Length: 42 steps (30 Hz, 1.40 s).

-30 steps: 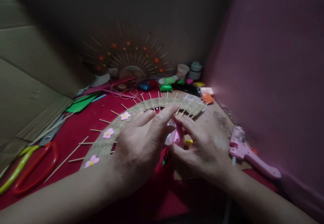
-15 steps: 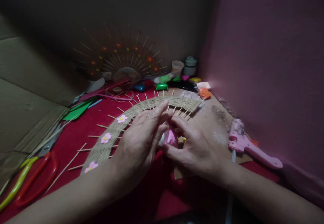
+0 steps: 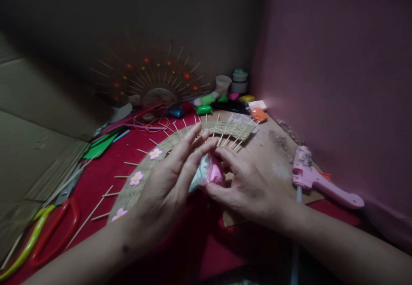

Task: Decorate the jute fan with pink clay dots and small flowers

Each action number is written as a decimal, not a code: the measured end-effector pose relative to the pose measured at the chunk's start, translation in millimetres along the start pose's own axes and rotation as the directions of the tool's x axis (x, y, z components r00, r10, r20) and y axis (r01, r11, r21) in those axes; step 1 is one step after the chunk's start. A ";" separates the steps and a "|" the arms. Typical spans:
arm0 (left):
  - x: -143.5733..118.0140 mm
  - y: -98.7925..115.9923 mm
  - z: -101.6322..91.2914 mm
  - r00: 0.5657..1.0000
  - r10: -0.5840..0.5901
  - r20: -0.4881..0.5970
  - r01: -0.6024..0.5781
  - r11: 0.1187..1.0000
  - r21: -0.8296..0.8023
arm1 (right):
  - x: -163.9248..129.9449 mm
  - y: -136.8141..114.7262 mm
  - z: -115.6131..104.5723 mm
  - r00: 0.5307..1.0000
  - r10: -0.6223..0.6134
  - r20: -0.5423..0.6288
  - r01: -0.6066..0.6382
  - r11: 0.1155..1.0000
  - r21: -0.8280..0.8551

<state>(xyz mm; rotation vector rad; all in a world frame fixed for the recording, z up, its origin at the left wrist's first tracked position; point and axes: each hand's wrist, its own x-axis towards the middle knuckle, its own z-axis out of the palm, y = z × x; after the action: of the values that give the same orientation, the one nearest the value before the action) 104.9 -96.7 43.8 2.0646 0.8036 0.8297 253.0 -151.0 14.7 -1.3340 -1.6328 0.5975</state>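
My left hand (image 3: 167,182) and my right hand (image 3: 251,186) meet over the red mat, both pinching a small pink lump in clear wrap (image 3: 209,171). Just behind them lies a curved band of woven jute (image 3: 141,169) with wooden sticks poking out along both edges. Three small pink flowers (image 3: 136,178) sit on its left part. My left fingers stretch over the band's top.
A pink glue gun (image 3: 317,180) lies on brown card at the right. Red and green scissors (image 3: 41,233) lie at the left. A finished stick fan (image 3: 151,79), small cups (image 3: 223,83) and coloured clay packs (image 3: 206,104) stand at the back. Cardboard walls the left side.
The pink lump has shifted a little left between my fingers and shows more of its clear wrap. My left fingers have straightened. The view has tilted slightly.
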 end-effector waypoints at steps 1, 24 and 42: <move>0.5 0.9 -0.9 1.000 -0.006 0.003 0.006 1.000 0.001 | 0.1 -0.4 -0.3 1.000 0.006 0.006 -0.006 1.000 -0.001; 1.6 -1.1 -1.9 0.995 -0.097 -0.028 0.088 0.967 -0.239 | -0.7 4.5 0.2 0.999 -0.031 -0.016 0.031 0.999 0.010; 2.1 -18.8 -5.2 0.992 0.114 0.063 -0.125 0.966 0.227 | 7.5 9.4 -15.0 0.999 0.050 -0.013 -0.044 0.958 0.283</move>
<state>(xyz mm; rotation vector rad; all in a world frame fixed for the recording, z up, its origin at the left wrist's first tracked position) 97.3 -83.3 31.6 2.3498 0.7855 0.7768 270.8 -143.8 16.5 -1.1656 -1.4400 0.8110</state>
